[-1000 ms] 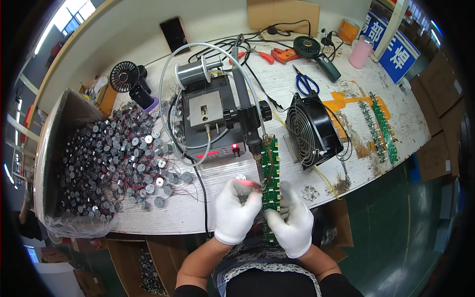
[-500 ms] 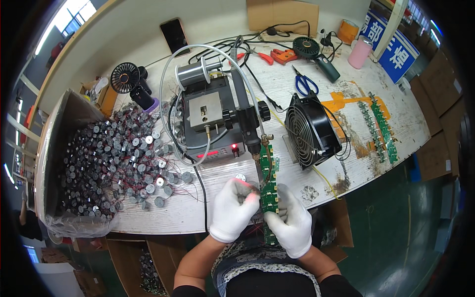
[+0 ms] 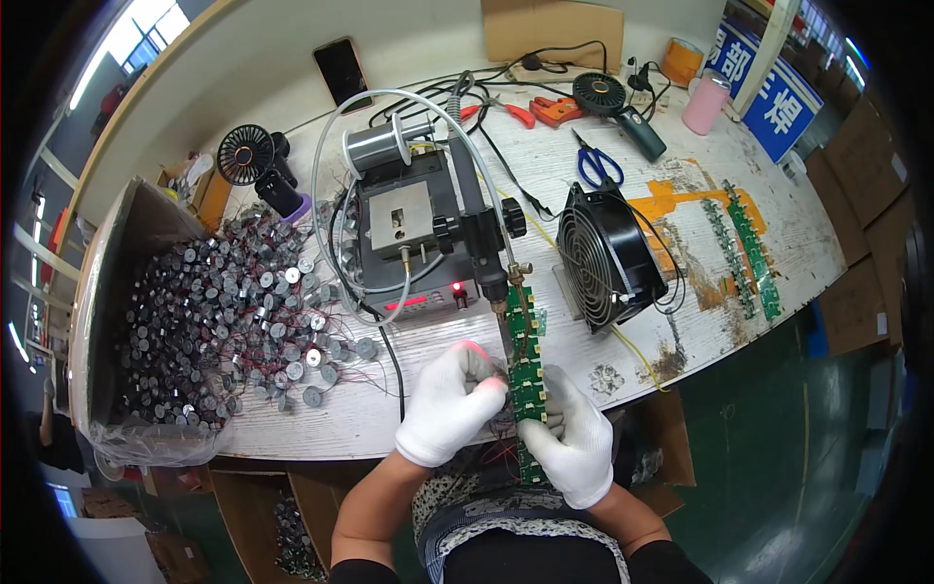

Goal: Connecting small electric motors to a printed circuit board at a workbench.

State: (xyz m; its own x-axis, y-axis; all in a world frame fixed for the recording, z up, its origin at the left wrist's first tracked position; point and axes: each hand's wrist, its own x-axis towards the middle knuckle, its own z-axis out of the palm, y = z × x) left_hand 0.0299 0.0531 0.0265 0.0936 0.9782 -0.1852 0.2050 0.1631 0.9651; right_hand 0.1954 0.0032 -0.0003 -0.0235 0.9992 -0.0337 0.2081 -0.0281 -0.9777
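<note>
A long strip of green circuit boards (image 3: 528, 394) runs lengthwise under the tip of the soldering iron (image 3: 499, 292). My right hand (image 3: 572, 443), in a white glove, grips the strip's near part from the right, thumb on top. On the other side my left hand (image 3: 449, 404), also gloved, has its thumb and fingers pinched close to the strip's left edge. What they pinch is mostly hidden; a dark bit shows at the fingertips. Thin red wires (image 3: 501, 453) hang below, beside the strip. A reddish glow falls on the left fingers.
Many small round motors (image 3: 243, 302) with red wires are heaped at left. The soldering station (image 3: 413, 234) carries a solder spool (image 3: 377, 146). A black fan (image 3: 608, 258) stands right of the iron. Further off lie scissors (image 3: 598, 165), pliers (image 3: 555, 110) and more green strips (image 3: 754, 253).
My left hand has shifted slightly left and down. The round motor seen just above its fingers no longer shows. My right hand and the board strip have hardly moved.
</note>
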